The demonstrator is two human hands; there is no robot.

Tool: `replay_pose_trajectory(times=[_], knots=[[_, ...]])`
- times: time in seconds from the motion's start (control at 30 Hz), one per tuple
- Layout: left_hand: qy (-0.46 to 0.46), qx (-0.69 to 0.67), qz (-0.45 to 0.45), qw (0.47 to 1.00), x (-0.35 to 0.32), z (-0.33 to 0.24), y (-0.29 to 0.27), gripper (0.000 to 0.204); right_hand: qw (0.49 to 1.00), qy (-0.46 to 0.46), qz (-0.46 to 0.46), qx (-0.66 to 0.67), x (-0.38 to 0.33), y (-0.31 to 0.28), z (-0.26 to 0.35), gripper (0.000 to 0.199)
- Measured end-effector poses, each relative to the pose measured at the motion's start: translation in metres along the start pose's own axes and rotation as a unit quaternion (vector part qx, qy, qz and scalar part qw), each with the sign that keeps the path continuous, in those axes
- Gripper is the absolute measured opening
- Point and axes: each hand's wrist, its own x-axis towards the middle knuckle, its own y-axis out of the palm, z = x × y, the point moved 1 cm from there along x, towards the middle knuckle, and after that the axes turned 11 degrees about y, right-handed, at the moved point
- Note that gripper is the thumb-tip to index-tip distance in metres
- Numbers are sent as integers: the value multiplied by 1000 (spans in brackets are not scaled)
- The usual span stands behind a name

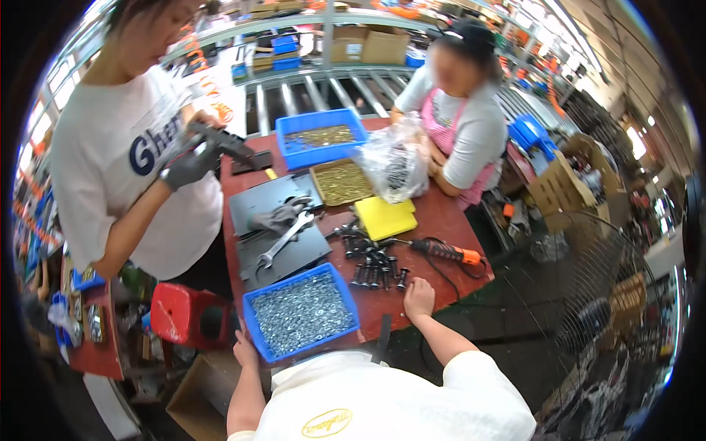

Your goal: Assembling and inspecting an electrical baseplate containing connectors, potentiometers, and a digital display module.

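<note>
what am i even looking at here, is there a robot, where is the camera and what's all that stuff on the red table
There is no robot: a person is here with two bare hands. The single picture comes from a fisheye camera on that person's head, looking down, so straight edges bend.

The left hand is beside a blue bin of small metal parts; whether they touch is unclear. The right hand, near black bolts, seems to hold nothing.

The red table also bears a wrench, something flat and yellow, an orange-and-black-handled tool and brass-coloured pieces.

One co-worker holds a dark object; another is beside a clear plastic bag.
</note>
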Motion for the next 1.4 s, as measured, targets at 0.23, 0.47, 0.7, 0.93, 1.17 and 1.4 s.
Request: replay_pose_trajectory(times=[0.23,0.47,0.7,0.93,1.17,1.4], knots=[[53,6,32,998,6,2,9,74,1000,-6,-8,-6,-3,-8,-10,12],[23,1,19,1000,6,8,4,75,1000,-19,-2,7,-2,-9,-2,12],[84,219,115,965,-11,-43,-11,44,998,28,34,51,-2,-24,12,19],[-35,47,14,998,-17,-29,-6,58,997,-24,49,63,-5,-24,3,25],[-67,31,24,997,-23,-37,-23,66,998,-61,29,-5,-12,-32,23,24],[-61,36,51,996,-15,-28,-12,70,994,-10,58,97,-1,-14,5,19]])
